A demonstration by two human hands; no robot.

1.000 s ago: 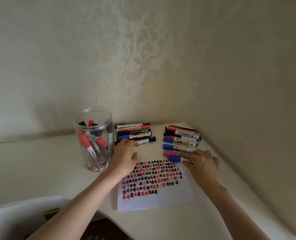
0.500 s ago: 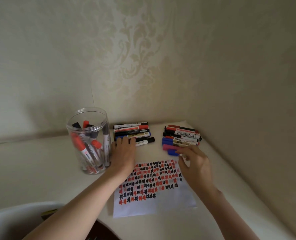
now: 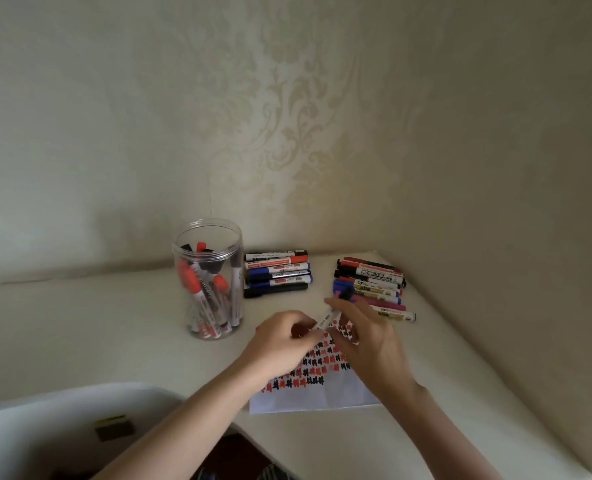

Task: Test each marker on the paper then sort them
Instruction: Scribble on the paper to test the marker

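Both hands had left the sorted rows and met over the paper [image 3: 313, 396], left hand [image 3: 280, 344] and right hand [image 3: 367, 344] gripping one dark-capped marker [image 3: 332, 315] aloft, apparently about to uncap and test it.

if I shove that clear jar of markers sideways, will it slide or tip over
The clear jar looks tall for its base, so a push near the rim would probably tip it; a low push likely slides it. The markers inside lean loosely, so they would probably shift and rattle. With no lid visible, they might spill out.
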